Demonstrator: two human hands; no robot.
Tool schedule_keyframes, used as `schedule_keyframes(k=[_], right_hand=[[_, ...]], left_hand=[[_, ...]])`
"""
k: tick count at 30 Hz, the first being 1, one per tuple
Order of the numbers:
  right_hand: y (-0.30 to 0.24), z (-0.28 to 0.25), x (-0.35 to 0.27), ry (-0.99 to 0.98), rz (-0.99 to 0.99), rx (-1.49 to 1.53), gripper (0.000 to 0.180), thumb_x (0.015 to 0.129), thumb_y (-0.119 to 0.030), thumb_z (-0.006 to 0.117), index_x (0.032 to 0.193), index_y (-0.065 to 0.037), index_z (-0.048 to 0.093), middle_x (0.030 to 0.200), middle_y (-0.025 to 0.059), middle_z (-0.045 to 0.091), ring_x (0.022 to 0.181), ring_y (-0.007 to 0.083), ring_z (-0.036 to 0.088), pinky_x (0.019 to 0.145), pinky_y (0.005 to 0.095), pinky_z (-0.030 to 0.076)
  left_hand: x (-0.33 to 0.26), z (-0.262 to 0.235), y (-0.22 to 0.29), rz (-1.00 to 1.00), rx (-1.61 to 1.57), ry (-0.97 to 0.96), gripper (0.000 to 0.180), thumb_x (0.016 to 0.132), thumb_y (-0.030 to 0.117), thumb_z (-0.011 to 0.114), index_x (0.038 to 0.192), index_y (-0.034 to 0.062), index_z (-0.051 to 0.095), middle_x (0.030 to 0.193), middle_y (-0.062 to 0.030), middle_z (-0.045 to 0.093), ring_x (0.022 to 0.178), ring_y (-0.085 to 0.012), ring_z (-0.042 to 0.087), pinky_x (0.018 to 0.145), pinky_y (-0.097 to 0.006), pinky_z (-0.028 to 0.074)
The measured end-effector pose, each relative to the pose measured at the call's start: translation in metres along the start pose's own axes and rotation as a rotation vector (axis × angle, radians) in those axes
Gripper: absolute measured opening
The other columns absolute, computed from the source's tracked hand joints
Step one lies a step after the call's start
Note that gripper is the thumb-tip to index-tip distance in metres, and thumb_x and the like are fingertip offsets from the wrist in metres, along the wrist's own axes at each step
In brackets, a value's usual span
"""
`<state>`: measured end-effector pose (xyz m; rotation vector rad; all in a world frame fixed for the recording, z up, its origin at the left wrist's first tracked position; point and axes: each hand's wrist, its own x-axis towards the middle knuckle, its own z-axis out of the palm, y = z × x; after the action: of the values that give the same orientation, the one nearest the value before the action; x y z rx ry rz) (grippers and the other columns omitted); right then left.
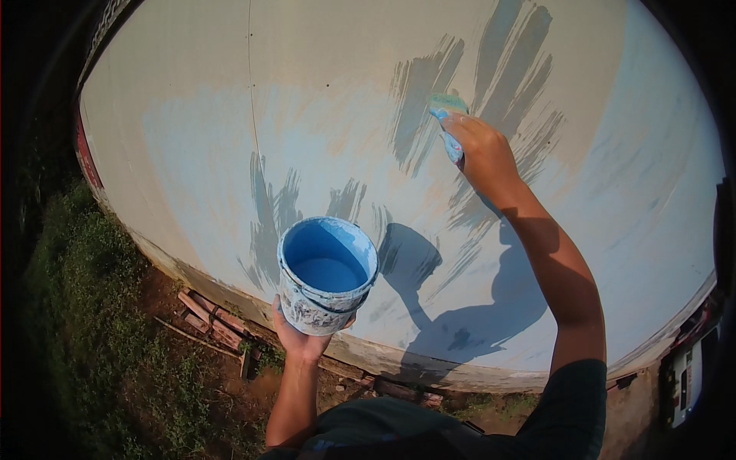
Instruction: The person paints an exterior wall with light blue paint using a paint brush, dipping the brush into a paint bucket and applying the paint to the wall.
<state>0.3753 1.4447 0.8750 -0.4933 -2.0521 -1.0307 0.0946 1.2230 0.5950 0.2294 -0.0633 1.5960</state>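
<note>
My left hand [300, 337] holds a paint-smeared bucket [314, 310] from below, fingers wrapped round its base. Blue paint [326, 274] lies in the bottom of it, and a thin handle hangs against its outside. Higher up and to the right, my right hand [483, 149] is closed on a paintbrush [452, 146] with a blue-smeared handle. Its pale green bristles [448, 101] are at the wall [322, 138], beside dark, wet-looking streaks [425, 88]. More such streaks show around the bucket. Light blue covers the lower and right parts of the wall; the upper part is beige.
Green weeds [100, 307] grow on the ground at the left. Broken bricks [215, 318] and a thin stick [198, 337] lie along the wall's foot. At the far right stands a white object [688, 379], partly cut off. My shadow [475, 322] falls on the wall.
</note>
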Motion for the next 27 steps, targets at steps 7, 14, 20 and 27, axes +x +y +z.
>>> schedule_keyframes(k=[7, 14, 20, 27], right_hand=[[-0.075, 0.028, -0.095, -0.563, -0.069, 0.284, 0.03, 0.082, -0.005, 0.08, 0.11, 0.003, 0.073, 0.109, 0.0226, 0.074, 0.105, 0.0356, 0.075, 0.086, 0.0416, 0.064], [-0.014, -0.011, -0.062, -0.382, 0.143, 0.261, 0.033, 0.081, 0.0, 0.079, 0.114, 0.0, 0.073, 0.114, 0.0201, 0.075, 0.104, 0.038, 0.074, 0.091, 0.0456, 0.062], [-0.001, -0.025, -0.047, -0.045, 0.115, -0.088, 0.032, 0.082, 0.001, 0.077, 0.113, 0.0, 0.074, 0.119, 0.0209, 0.074, 0.114, 0.0365, 0.073, 0.091, 0.0405, 0.064], [-0.119, 0.054, -0.168, -0.441, -0.026, 0.263, 0.026, 0.084, -0.004, 0.075, 0.11, 0.0, 0.075, 0.117, 0.0215, 0.075, 0.111, 0.033, 0.075, 0.084, 0.0403, 0.065]], left_hand=[[-0.005, -0.006, -0.002, 0.042, 0.045, 0.037, 0.088, 0.099, 0.071, 0.045, 0.168, 0.0195, 0.032, 0.173, -0.0194, 0.03, 0.15, -0.0516, 0.038, 0.102, -0.082, 0.041], [-0.003, 0.001, -0.01, 0.063, 0.006, 0.133, 0.089, 0.095, 0.071, 0.049, 0.165, 0.0172, 0.038, 0.169, -0.0211, 0.036, 0.142, -0.0517, 0.044, 0.091, -0.079, 0.043], [0.003, -0.024, -0.013, 0.018, -0.019, 0.016, 0.087, 0.099, 0.071, 0.047, 0.169, 0.0212, 0.031, 0.175, -0.0182, 0.027, 0.153, -0.052, 0.035, 0.105, -0.085, 0.036], [0.009, -0.022, -0.018, 0.0, -0.029, 0.017, 0.085, 0.1, 0.07, 0.045, 0.168, 0.0213, 0.032, 0.175, -0.0173, 0.028, 0.152, -0.0511, 0.036, 0.104, -0.085, 0.038]])
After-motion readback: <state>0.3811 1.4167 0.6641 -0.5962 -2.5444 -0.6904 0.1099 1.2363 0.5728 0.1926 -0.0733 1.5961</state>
